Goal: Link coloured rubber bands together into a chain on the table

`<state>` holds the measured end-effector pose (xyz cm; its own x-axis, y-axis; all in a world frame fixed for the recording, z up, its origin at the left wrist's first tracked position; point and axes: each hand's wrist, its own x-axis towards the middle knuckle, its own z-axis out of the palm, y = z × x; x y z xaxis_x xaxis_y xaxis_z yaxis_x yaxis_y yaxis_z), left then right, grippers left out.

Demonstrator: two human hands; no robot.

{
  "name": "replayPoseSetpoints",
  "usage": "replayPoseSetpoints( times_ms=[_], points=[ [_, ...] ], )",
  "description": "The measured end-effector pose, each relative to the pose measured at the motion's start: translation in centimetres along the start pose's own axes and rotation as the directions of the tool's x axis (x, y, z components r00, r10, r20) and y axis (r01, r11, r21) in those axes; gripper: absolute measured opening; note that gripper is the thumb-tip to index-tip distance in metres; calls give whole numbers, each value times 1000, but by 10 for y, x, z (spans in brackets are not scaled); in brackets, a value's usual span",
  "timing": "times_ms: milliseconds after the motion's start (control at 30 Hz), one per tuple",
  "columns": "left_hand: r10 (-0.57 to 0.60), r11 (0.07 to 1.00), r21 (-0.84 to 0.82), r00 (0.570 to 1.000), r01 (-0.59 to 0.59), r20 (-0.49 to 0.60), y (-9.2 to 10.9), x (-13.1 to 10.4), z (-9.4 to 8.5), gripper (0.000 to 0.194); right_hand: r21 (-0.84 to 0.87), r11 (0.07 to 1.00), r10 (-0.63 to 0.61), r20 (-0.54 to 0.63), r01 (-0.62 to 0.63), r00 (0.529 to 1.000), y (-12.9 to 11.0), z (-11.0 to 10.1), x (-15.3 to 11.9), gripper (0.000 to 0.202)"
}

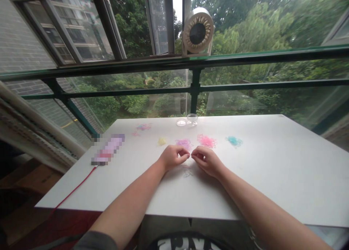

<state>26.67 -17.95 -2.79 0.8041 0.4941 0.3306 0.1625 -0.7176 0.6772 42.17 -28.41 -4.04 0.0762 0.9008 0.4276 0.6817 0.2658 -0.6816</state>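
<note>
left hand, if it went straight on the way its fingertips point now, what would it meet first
Most likely the person's bare right hand, whose fingertips face the left hand across a narrow gap. The loose heap of thin purple bands looks farther out, off that line, though depth is unclear.

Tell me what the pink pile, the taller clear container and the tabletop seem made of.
Pink pile: perhaps rubber or soft plastic, from its thin, tangled strands; finish too small to judge.
Taller clear container: plastic or glass, smooth and transparent, since the background shows through.
Tabletop: possibly laminate or painted board, smooth satin white, no grain visible.
</note>
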Motion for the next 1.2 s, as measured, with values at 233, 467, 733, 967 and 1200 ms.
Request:
replayPoseSetpoints(
  times_ms=[233,467,733,967,1200],
  points=[
    [3,1000,-9,1000,-3,12,-2,0,1,15,-16,999,-39,-30,39,999,-2,-2,0,8],
    [18,1000,-2,1000,-18,-6,-6,0,-2,13,-7,1000,-22,-44,22,999,-2,-3,0,7],
    [40,999,-2,999,-40,-1,-3,0,0,16,-9,1000,-14,-36,14,999,0,-2,-1,6],
    [40,999,5,999,-40,10,0,-1,1,11,-24,999,-29,-22,29,999,-2,1,-1,8],
    [18,1000,-8,1000,-18,17,1,0,2,8,-22,999,-32,-39,31,999,-2,3,0,10]
  ],
)
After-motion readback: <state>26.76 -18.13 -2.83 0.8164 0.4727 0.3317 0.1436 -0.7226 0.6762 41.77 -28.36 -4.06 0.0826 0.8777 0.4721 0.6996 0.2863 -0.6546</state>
